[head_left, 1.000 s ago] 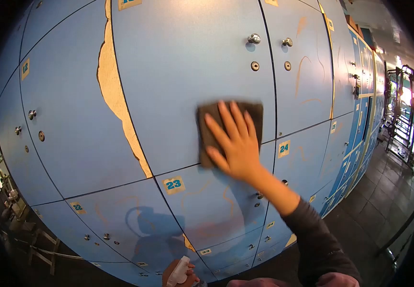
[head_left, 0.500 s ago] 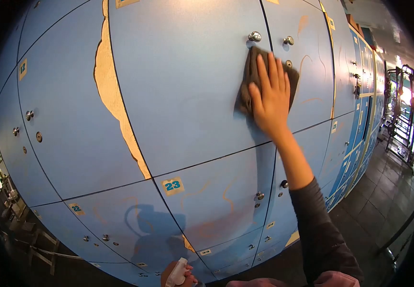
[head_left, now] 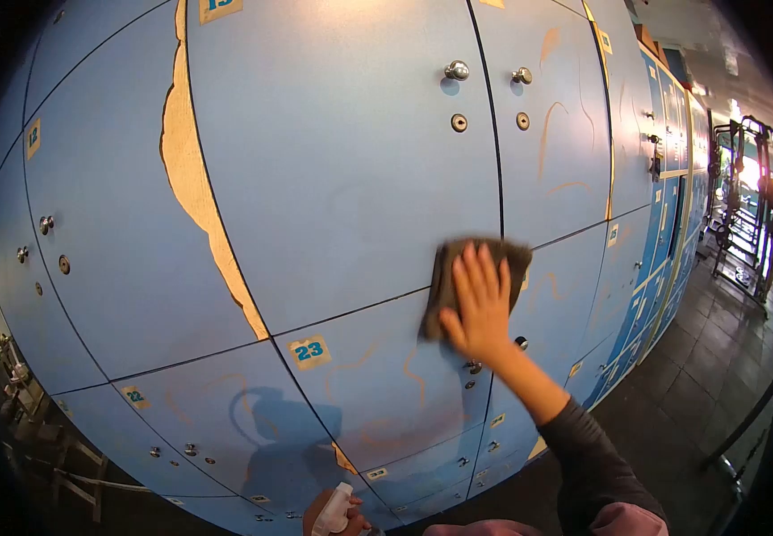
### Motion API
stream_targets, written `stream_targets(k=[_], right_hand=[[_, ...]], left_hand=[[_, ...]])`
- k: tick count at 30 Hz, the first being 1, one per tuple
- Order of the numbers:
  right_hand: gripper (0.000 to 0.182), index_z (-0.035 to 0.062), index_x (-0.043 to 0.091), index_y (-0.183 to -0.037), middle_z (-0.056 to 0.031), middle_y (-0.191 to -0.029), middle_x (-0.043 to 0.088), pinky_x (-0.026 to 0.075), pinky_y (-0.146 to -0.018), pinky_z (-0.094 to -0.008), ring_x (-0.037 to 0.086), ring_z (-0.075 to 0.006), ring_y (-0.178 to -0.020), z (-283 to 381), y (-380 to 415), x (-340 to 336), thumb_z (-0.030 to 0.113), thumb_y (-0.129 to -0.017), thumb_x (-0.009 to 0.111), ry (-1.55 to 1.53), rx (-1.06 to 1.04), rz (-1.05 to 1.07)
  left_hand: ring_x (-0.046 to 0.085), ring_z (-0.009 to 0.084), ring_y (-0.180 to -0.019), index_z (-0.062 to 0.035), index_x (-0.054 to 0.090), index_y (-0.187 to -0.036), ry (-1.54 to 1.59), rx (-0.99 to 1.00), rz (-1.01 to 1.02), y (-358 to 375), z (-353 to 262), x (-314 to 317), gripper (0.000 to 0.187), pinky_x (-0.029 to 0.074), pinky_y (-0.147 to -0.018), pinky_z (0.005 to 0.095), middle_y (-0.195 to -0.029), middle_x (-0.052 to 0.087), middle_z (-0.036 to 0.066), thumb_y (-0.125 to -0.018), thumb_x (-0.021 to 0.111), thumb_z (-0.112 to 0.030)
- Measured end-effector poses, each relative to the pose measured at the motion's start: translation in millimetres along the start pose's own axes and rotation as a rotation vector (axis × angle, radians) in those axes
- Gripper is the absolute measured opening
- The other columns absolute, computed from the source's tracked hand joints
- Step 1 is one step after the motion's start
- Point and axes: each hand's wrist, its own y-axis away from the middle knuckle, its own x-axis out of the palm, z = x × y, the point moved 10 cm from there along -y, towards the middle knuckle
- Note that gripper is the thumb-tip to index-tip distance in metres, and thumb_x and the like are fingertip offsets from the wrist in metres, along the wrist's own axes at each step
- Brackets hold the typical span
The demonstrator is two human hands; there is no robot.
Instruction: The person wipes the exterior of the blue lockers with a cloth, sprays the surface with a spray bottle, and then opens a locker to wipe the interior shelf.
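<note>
My right hand (head_left: pixel 483 308) presses a dark brown cloth (head_left: pixel 516 259) against the blue locker doors, fingers spread across it. The cloth lies over the seam between the large upper door (head_left: pixel 342 170) and the door numbered 23 (head_left: pixel 377 375), and its edge is blurred. Just below the hand are a round knob (head_left: pixel 474 366) and a small keyhole lock. At the bottom edge, my left hand (head_left: pixel 352 520) is closed around a spray bottle; its white spray head (head_left: pixel 337 500) shows, while the body is mostly out of frame.
A strip of chipped, bare wood (head_left: pixel 192 170) runs down the left edge of the large door. More lockers (head_left: pixel 672 214) continue to the right, beside a dark tiled floor (head_left: pixel 690 348). Metal gym equipment (head_left: pixel 748 205) stands at the far right.
My right hand has slid the cloth down the large door, from just below its knob to the seam above door 23. The upper door's lock is now uncovered. My left hand stays low.
</note>
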Motion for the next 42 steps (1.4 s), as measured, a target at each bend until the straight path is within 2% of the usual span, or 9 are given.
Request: stream_targets(k=[5,8,15,17,20,23,29,32,42], right_hand=[[0.059,0.0077,0.051,-0.142,-0.0108,-0.153,0.041,0.016,-0.116,-0.0562,0.033,-0.031,-0.144,16,31,12,0.04,-0.092,0.052,0.044,-0.074,0.096],[0.058,0.009,0.05,-0.143,-0.008,-0.153,0.042,0.018,-0.117,-0.054,0.034,-0.0294,-0.143,16,-22,-2,0.039,-0.093,0.051,0.057,-0.07,0.087],[0.059,0.0092,0.043,-0.147,-0.0065,-0.156,0.038,0.018,-0.116,-0.0516,0.031,-0.0269,-0.145,5,-140,-32,0.031,-0.093,0.051,0.042,0.001,-0.146],[0.06,0.0089,0.043,-0.147,-0.0069,-0.156,0.038,0.018,-0.116,-0.052,0.031,-0.0277,-0.145,5,-133,-31,0.031,-0.093,0.051,0.02,0.024,-0.15],[0.06,0.0085,0.043,-0.147,-0.008,-0.156,0.038,0.017,-0.116,-0.0526,0.031,-0.0292,-0.145,11,-108,-26,0.031,-0.092,0.052,-0.008,0.055,-0.13],[0.059,0.0082,0.047,-0.145,-0.0093,-0.154,0.041,0.016,-0.116,-0.0533,0.034,-0.0306,-0.144,17,-64,-16,0.034,-0.092,0.052,-0.021,0.084,-0.082],[0.057,0.0087,0.047,-0.145,-0.0084,-0.154,0.041,0.016,-0.117,-0.0536,0.033,-0.0299,-0.144,23,-15,-2,0.034,-0.093,0.05,0.004,0.099,0.017],[0.057,0.0093,0.048,-0.145,-0.0083,-0.154,0.042,0.017,-0.116,-0.053,0.034,-0.029,-0.144,22,-43,-10,0.033,-0.093,0.05,0.011,0.084,0.001],[0.058,0.0097,0.044,-0.147,-0.0064,-0.156,0.037,0.018,-0.117,-0.0516,0.03,-0.0263,-0.146,3,-152,-34,0.03,-0.093,0.051,0.04,0.053,-0.219]], left_hand=[[0.061,0.0144,-0.074,0.0007,0.055,-0.126,-0.032,0.04,-0.025,-3,2,-6,0.045,0.054,-0.067,0.0318,-0.088,0.059,0.005,-0.084,0.071,0.002],[0.061,0.0146,-0.074,0.0012,0.055,-0.125,-0.103,0.134,-0.013,-4,-1,-5,0.044,0.054,-0.067,0.0314,-0.089,0.059,0.005,-0.084,0.071,0.001],[0.062,0.0162,-0.074,0.0026,0.05,-0.133,0.175,-0.098,0.002,-4,4,4,0.056,0.055,-0.065,0.0321,-0.089,0.06,0.008,-0.084,0.075,-0.003],[0.062,0.0166,-0.074,0.0028,0.048,-0.136,0.23,-0.138,0.034,-3,13,3,0.061,0.055,-0.065,0.0324,-0.089,0.06,0.008,-0.084,0.077,-0.005],[0.062,0.0165,-0.074,0.0031,0.046,-0.139,0.128,0.027,0.028,-7,6,4,0.063,0.054,-0.065,0.0318,-0.089,0.06,0.007,-0.084,0.077,-0.005],[0.061,0.0161,-0.074,0.0032,0.046,-0.139,0.178,-0.115,-0.001,-5,9,4,0.063,0.054,-0.066,0.0311,-0.088,0.059,0.006,-0.084,0.075,-0.003],[0.06,0.0154,-0.076,0.003,0.047,-0.139,-0.138,0.137,0.079,-14,44,-25,0.061,0.054,-0.067,0.0318,-0.093,0.06,0.007,-0.084,0.074,-0.001],[0.061,0.0159,-0.076,0.0033,0.049,-0.136,0.253,-0.064,-0.049,-8,20,2,0.057,0.055,-0.068,0.0338,-0.097,0.061,0.009,-0.085,0.074,-0.001],[0.064,0.0174,-0.073,0.0035,0.052,-0.13,0.089,0.006,0.067,-5,1,9,0.051,0.055,-0.065,0.0332,-0.089,0.063,0.009,-0.085,0.074,-0.003]])
